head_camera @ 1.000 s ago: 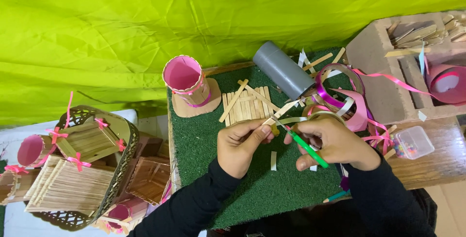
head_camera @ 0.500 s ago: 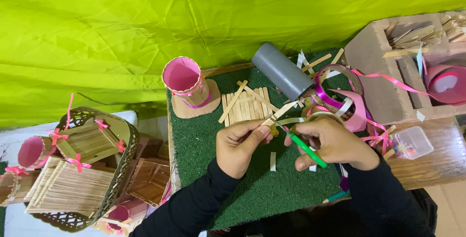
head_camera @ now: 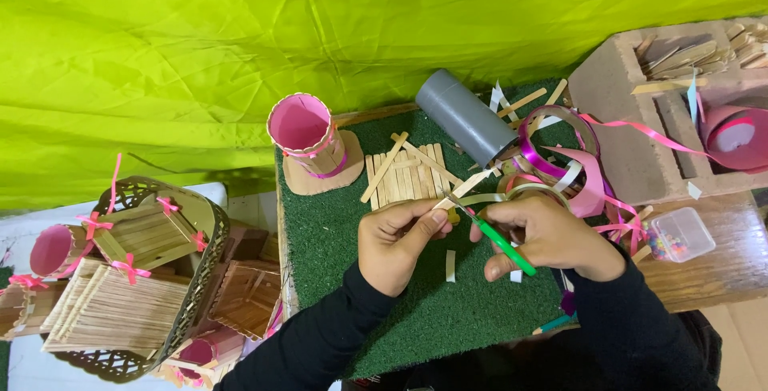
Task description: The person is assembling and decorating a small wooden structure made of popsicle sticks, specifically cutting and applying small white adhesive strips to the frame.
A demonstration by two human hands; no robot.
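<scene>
My left hand [head_camera: 397,240] pinches a thin wooden craft stick [head_camera: 468,185] over the green turf mat [head_camera: 336,239]. My right hand [head_camera: 552,235] holds green-handled scissors [head_camera: 500,239], their blades at the stick near my left fingertips. Just beyond lies a flat panel of glued sticks [head_camera: 406,173] with two loose sticks crossed on it. Small cut stick pieces [head_camera: 450,265] lie on the mat by my hands.
A pink stick-clad cup [head_camera: 306,141] stands at the mat's back left, a grey tube [head_camera: 466,116] at the back. Pink and purple ribbon coils [head_camera: 560,159], a small clear box [head_camera: 680,235] and a concrete block [head_camera: 640,119] holding sticks are right. A basket of stick crafts [head_camera: 132,271] sits left.
Both hands stay in nearly the same place; the scissors and stick shift only slightly.
</scene>
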